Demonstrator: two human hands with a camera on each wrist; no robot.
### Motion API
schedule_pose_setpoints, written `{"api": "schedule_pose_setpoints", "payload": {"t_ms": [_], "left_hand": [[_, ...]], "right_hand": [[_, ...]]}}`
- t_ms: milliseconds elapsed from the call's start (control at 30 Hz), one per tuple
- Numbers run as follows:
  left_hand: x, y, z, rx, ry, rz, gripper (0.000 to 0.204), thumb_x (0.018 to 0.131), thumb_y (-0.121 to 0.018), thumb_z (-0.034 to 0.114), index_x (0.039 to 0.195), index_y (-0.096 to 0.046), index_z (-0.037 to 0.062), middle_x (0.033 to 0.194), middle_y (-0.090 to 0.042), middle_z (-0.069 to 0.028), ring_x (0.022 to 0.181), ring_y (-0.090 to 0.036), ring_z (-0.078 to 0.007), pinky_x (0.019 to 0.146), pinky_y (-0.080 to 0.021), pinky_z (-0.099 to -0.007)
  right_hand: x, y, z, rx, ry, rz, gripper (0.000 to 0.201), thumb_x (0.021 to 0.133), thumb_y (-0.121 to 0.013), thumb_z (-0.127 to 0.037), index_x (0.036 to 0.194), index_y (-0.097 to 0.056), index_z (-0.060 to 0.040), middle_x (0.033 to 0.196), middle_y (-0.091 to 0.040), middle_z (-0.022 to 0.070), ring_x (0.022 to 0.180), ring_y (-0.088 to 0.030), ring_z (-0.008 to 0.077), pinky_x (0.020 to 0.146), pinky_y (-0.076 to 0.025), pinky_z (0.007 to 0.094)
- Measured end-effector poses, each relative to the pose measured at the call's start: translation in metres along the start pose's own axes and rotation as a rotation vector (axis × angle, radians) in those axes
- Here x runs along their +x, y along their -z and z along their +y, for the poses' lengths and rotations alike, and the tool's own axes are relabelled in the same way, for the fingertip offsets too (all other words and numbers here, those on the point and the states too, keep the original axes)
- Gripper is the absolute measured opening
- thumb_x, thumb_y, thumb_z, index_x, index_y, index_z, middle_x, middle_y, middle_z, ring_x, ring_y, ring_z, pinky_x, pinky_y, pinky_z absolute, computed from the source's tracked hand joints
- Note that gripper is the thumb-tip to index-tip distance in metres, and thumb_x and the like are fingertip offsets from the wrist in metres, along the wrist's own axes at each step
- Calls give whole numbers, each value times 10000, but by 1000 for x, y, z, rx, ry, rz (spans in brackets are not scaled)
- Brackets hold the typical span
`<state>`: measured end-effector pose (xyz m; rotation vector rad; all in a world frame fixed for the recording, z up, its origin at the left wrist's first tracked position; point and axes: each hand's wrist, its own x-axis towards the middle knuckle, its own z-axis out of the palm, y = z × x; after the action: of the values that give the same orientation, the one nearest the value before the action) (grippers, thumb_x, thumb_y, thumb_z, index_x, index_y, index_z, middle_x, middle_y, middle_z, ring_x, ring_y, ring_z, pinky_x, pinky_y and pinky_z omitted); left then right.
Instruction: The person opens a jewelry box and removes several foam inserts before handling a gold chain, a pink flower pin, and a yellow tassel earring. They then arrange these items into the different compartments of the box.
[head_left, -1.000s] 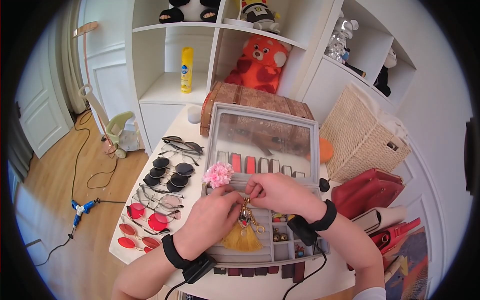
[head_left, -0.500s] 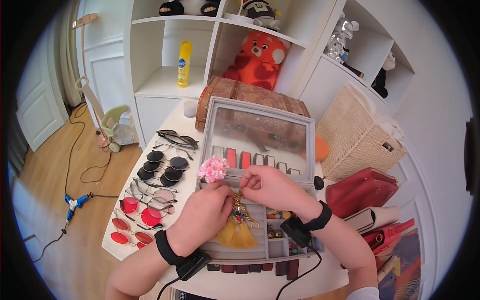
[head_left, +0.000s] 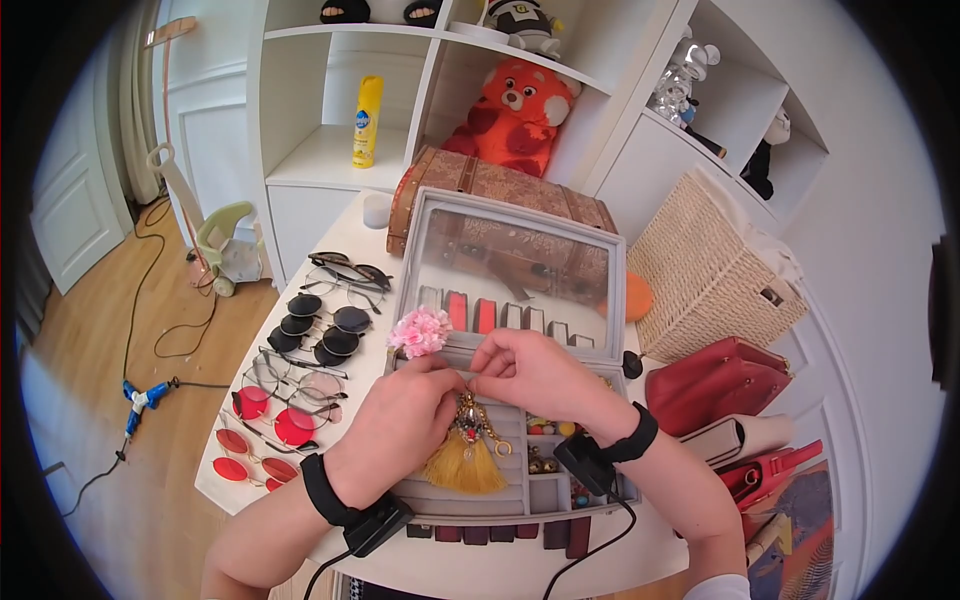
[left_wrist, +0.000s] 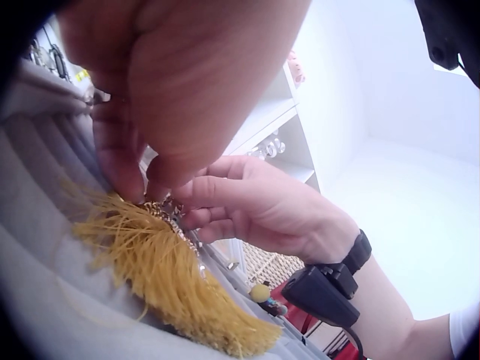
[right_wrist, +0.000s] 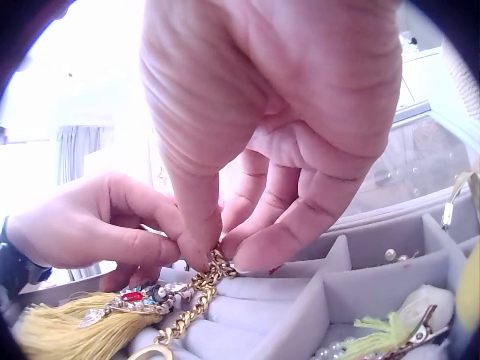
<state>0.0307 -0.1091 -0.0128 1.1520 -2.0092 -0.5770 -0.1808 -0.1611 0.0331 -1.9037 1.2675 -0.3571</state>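
Yellow-tasselled gold chain [head_left: 468,445] lies over the jewellery box's [head_left: 500,517] padded rolls [right_wrist: 277,307]; right hand [head_left: 530,370] has drawn nearer left hand [head_left: 405,415], each grip pinched at its top end, probably mid-adjustment.

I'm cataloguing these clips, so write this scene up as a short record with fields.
Left hand: pinching the upper end of a gold chain
Right hand: pinching the same end
Tassel: yellow, over ridged padding
Jewellery box: grey, lid raised
Glasses: several pairs, left of the box
Pink flower: at the lid's lower left corner
Behind the box: brown patterned chest
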Motion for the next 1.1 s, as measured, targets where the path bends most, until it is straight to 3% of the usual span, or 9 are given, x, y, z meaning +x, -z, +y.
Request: {"api": "schedule_pose_setpoints", "payload": {"t_ms": [100, 267, 333, 500, 600, 667, 767, 1000, 1100], "left_hand": [[0, 0, -1, -8, -3, 3, 155, 946, -658, 62, 1053, -761, 17, 1096, -733, -186, 972, -714, -421, 876, -581, -475], [1, 1, 1, -8, 13, 16, 124, 945, -656, 68, 1021, -735, 10, 1058, -728, -202, 945, -710, -430, 841, -577, -490], [2, 3, 7, 6, 109, -12, 117, 947, -652, 77, 1014, -725, 15, 1039, -724, -209, 919, -710, -434, 813, -576, -500], [1, 1, 5, 44, 1, 5, 144, 943, -654, 83, 1033, -754, 33, 1058, -738, -198, 932, -719, -427, 828, -591, -483], [0, 2, 3, 58, -23, 4, 163, 938, -653, 80, 1045, -769, 38, 1075, -746, -191, 950, -724, -421, 855, -598, -471], [1, 3, 3, 40, -9, 0, 171, 937, -652, 78, 1050, -774, 37, 1084, -749, -188, 957, -725, -419, 868, -600, -465], [2, 3, 4, 19, 2, 1, 171, 936, -647, 71, 1051, -764, 21, 1079, -747, -193, 959, -724, -419, 873, -595, -467], [1, 2, 2, 22, 31, 17, 171, 935, -642, 60, 1058, -740, -8, 1045, -734, -218, 953, -715, -433, 863, -584, -480], [1, 0, 1, 30, 33, 17, 166, 936, -638, 56, 1052, -734, -12, 1034, -729, -225, 947, -712, -436, 853, -580, -480]], "right_hand": [[-1, -1, -2, -17, -45, 14, 174, 950, -778, -71, 1073, -682, 5, 927, -746, 41, 855, -698, 87, 766, -555, 245], [-1, -6, 1, 40, 33, 11, 119, 1011, -693, -67, 1103, -664, 4, 941, -754, 45, 859, -705, 90, 729, -554, 247], [-1, -7, 2, 72, 21, 23, 114, 1024, -671, -65, 1115, -663, 3, 953, -757, 49, 862, -707, 92, 714, -557, 253], [-5, -2, 3, 31, 19, 69, 102, 1023, -661, -64, 1103, -664, -2, 912, -758, 56, 843, -718, 99, 678, -560, 271], [-9, 0, -4, -144, -19, 146, 143, 998, -699, -128, 1054, -712, 3, 862, -770, 73, 801, -745, 147, 696, -573, 307], [-12, -1, -5, -317, -12, 122, 224, 942, -729, -247, 987, -782, -34, 886, -788, 152, 854, -774, 331, 790, -601, 418], [-8, -6, -4, -364, -29, 119, 264, 957, -744, -285, 988, -796, -27, 904, -795, 118, 803, -765, 269, 761, -589, 373], [-5, -8, -10, -372, -70, 134, 325, 942, -757, -357, 948, -800, -35, 839, -782, 127, 788, -768, 279, 739, -585, 384], [-6, -7, -19, -389, -110, 142, 300, 901, -751, -349, 900, -815, -56, 855, -780, 176, 877, -770, 358, 811, -598, 444]]}}
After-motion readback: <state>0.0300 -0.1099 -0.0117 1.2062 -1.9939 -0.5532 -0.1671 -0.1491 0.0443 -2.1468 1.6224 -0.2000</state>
